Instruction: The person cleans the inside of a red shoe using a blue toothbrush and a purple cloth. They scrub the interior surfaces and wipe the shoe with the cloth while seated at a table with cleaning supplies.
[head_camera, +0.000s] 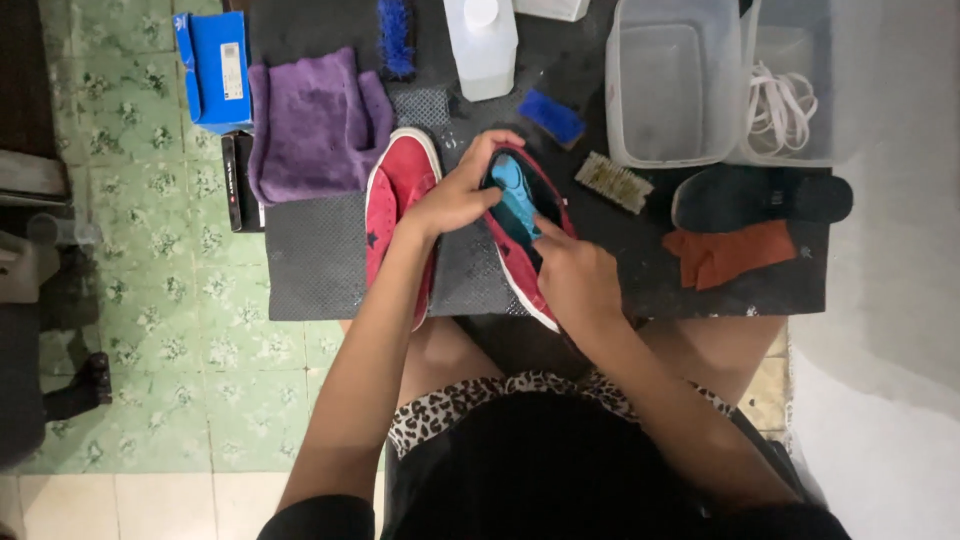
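Gripping the red shoe (525, 250) at its toe end, the left hand (455, 195) is steadying it on the bench (320, 260); the right hand (575, 275), nearer the heel, is pinching the blue insole (515, 195) lying along the shoe's length.

The right hand (575, 275) covers the heel of the red shoe (525, 240), its fingertips lost inside. The blue insole (515, 195) is partly buried there. The white bottle (482, 40) and clear tubs (675, 85) run off the top edge; the tangle inside one is perhaps laces (780, 105).

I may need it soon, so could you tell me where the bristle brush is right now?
In the head view, the bristle brush lies on the dark mat, right of the red shoe being held, just below the clear plastic tub.
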